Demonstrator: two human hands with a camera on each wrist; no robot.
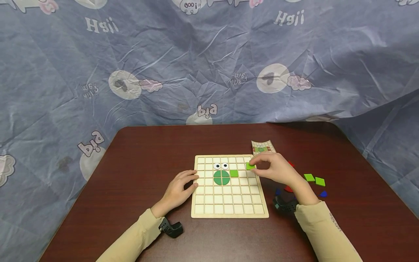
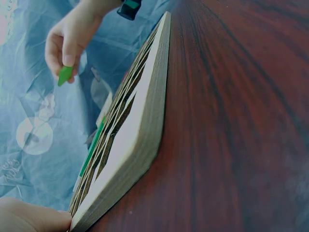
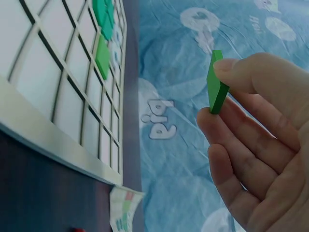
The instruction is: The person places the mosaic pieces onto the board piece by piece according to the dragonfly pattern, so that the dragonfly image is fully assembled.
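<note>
My right hand (image 1: pixel 275 168) pinches a light green square tile (image 3: pixel 217 83) between thumb and fingers, held above the right side of a pale wooden grid board (image 1: pixel 229 209). At the board's left edge my left hand (image 1: pixel 178 189) rests, its fingertips touching the rim. On the board lie two round eye pieces (image 1: pixel 220 166), a dark green circle of quarter pieces (image 1: pixel 222 177) and another light green square (image 1: pixel 234 173) beside it. In the left wrist view, only part of the left hand (image 2: pixel 34 215) shows at the board's edge.
A picture card (image 1: pixel 263 146) lies behind the board's right corner, partly behind the right hand. Right of the board are two light green squares (image 1: pixel 314 179), red pieces (image 1: pixel 288 189) and blue pieces (image 1: pixel 323 194) on the dark brown table (image 1: pixel 154 145). A patterned cloth (image 1: pixel 183 72) hangs behind.
</note>
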